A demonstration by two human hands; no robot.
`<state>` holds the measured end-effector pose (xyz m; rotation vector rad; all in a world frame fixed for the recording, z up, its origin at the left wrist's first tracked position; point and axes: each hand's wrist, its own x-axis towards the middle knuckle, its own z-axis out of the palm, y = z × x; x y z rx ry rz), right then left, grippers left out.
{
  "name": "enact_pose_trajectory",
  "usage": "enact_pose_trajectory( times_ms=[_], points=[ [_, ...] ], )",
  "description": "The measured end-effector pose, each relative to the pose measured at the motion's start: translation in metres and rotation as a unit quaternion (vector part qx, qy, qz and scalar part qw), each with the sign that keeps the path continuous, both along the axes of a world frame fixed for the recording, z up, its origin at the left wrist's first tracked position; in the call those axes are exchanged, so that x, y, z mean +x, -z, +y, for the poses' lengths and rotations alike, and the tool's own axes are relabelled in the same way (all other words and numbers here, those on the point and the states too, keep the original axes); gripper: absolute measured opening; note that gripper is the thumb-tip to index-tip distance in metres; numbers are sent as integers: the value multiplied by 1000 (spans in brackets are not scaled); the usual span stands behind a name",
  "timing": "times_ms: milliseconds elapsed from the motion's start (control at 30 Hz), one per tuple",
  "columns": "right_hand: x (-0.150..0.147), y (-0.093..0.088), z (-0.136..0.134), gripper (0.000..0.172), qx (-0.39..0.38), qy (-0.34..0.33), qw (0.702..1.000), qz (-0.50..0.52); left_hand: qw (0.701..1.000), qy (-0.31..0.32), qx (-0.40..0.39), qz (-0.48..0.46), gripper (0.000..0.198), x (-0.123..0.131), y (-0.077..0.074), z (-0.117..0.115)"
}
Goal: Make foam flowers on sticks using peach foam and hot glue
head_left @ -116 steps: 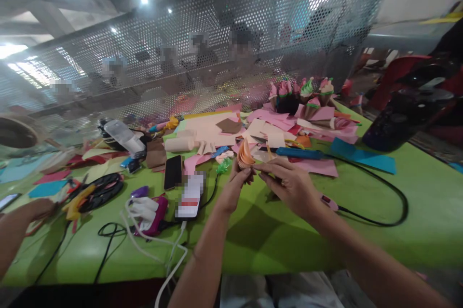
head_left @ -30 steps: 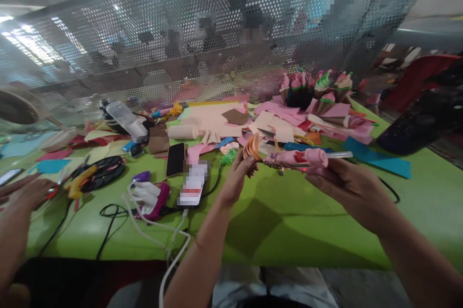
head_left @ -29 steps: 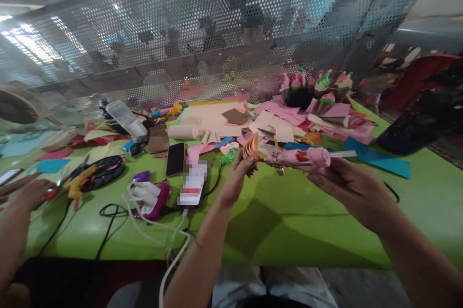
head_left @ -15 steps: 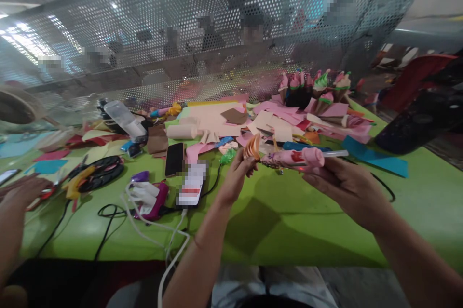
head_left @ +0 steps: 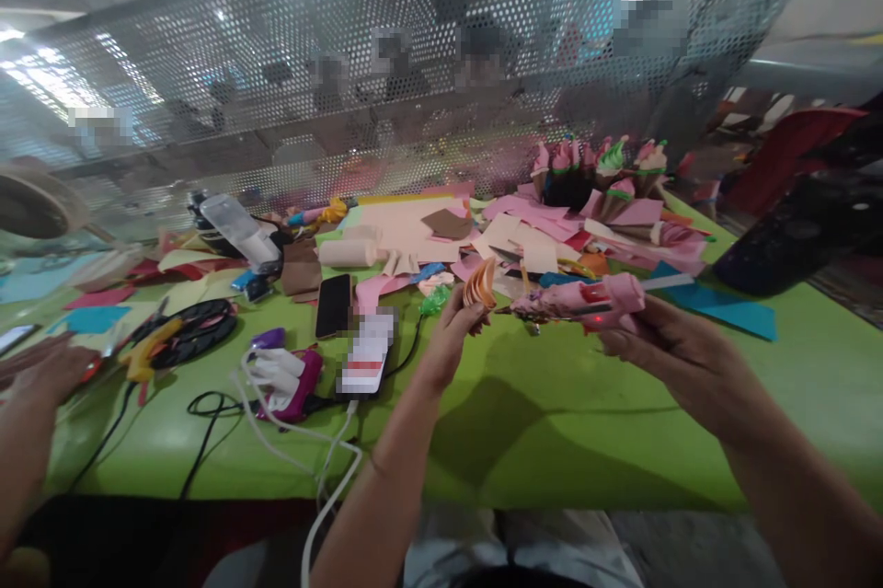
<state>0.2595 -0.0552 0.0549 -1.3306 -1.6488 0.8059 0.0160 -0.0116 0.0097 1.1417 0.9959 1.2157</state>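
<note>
Pinched in my left hand is a small orange-and-white striped piece, curled like a paper swirl. My right hand is closed around a pink hot glue gun, which lies level with its nozzle pointing left. The nozzle tip is close to the striped swirl; whether they touch I cannot tell. A clear glue stick juts from the gun's rear, and a small red light glows on its side. Both hands are above the green table.
Paper scraps cover the table's back. Several cupcake-like paper pieces stand at the back right, near a dark bottle. Phones, white cables and a yellow glue gun lie leftward. A co-worker's hand holds something red-handled.
My right hand has drawn the pink glue gun a little to the right, away from the striped swirl. My left hand stays nearly still. At far left, the co-worker's hand has shifted slightly.
</note>
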Motion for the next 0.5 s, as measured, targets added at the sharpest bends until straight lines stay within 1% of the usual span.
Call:
enact_pose_trajectory(
  times_ms=[133, 200, 267, 333, 400, 500],
  points=[
    [8, 5, 2, 46, -48, -34, 998, 26, 999, 10, -2, -37, 35, 0, 2, 2],
    [9, 12, 4, 47, -86, -63, 994, 14, 998, 16, -2, -53, 36, -1, 2, 2],
    [9, 21, 6, 49, -102, -80, 991, -24, 998, 21, -1, -66, 38, -1, 1, 1],
    [9, 32, 8, 49, -78, -88, 990, -76, 997, 26, 5, -75, 39, 0, -2, 0],
    [11, 39, 10, 45, -30, -91, 985, -145, 997, 29, 9, -73, 38, 1, -5, -2],
    [13, 39, 13, 38, 45, -52, 969, -236, 998, 28, 4, -55, 38, 2, -7, -3]
  ],
)
